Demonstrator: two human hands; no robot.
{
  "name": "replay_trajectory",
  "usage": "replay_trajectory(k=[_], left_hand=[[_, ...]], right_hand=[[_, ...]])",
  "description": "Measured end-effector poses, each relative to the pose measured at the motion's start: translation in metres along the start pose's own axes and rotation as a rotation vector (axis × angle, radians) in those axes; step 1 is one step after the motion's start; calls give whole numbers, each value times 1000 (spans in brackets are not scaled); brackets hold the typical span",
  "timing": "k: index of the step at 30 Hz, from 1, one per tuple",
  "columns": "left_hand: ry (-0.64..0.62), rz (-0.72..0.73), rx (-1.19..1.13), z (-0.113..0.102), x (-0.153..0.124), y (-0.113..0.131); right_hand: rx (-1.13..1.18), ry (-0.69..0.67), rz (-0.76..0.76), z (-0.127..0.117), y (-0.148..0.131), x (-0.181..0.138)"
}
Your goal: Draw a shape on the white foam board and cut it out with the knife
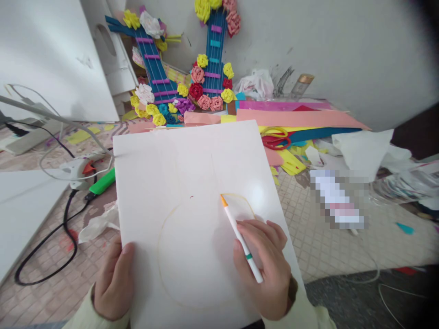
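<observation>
A large white board (192, 183) lies tilted in front of me, with a faint orange circle drawn on it. My right hand (265, 267) is closed around a white marker with an orange tip (240, 235); the tip touches the board at the top of the curved line. My left hand (113, 283) grips the board's lower left edge, thumb on top and fingers curled under.
Two blue paper guitars with paper roses (206, 73) lean on the wall behind. Coloured paper strips (298, 116) and red-and-yellow scissors (276, 137) lie at the right. A glue gun (80, 171), a green marker (103, 181) and black cables lie at the left on the tiled floor.
</observation>
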State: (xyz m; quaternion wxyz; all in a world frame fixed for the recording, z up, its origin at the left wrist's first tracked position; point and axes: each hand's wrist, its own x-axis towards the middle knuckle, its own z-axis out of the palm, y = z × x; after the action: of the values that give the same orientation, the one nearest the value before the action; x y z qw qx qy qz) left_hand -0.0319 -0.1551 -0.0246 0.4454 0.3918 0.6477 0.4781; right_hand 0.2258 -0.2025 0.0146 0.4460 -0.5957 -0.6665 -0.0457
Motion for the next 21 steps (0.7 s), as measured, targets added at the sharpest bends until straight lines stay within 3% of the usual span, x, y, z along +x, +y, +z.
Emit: replay_trajectory(k=[6,13,21], left_hand=[[12,53,49,-2,2,0],[18,55,76,0,2,2],[-6,33,68,-1,3,1]], right_hand=[[0,41,32,-1,1,-4],[16,9,11,1,-2,-2],[-63,68,62,-2,4,-9]])
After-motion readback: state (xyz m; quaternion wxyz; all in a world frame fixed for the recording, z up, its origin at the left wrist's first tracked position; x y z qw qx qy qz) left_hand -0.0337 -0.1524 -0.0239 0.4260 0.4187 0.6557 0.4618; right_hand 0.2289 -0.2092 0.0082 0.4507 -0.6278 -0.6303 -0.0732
